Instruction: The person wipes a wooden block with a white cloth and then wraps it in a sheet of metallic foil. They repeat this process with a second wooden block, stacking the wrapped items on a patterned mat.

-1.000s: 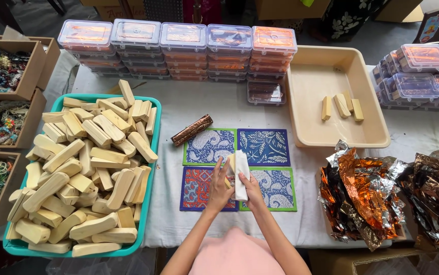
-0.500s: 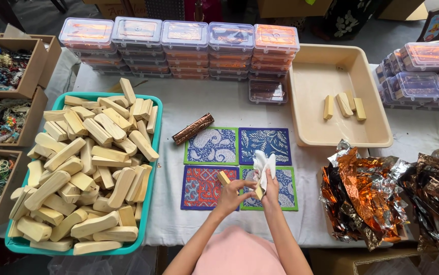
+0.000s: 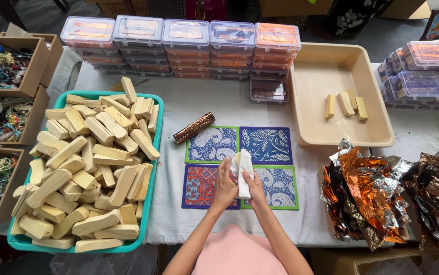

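Nearest, the left hand (image 3: 224, 184) and right hand (image 3: 254, 184) meet over the four patterned mats (image 3: 239, 166) on the white-covered surface (image 3: 189, 107); the fingers of both hands are closed around a white cloth (image 3: 243, 170) wrapped about a small pale piece (mostly hidden, only a sliver shows). At near left a teal tub (image 3: 156, 168) is heaped with pale wooden blocks (image 3: 84, 168). At near right lies crumpled orange and silver foil (image 3: 372, 196). Just beyond the mats rests a foil-wrapped roll (image 3: 194, 128). Farther right, a beige tray (image 3: 311, 91) carries three blocks. At the far edge stand stacks of clear lidded boxes (image 3: 183, 48)
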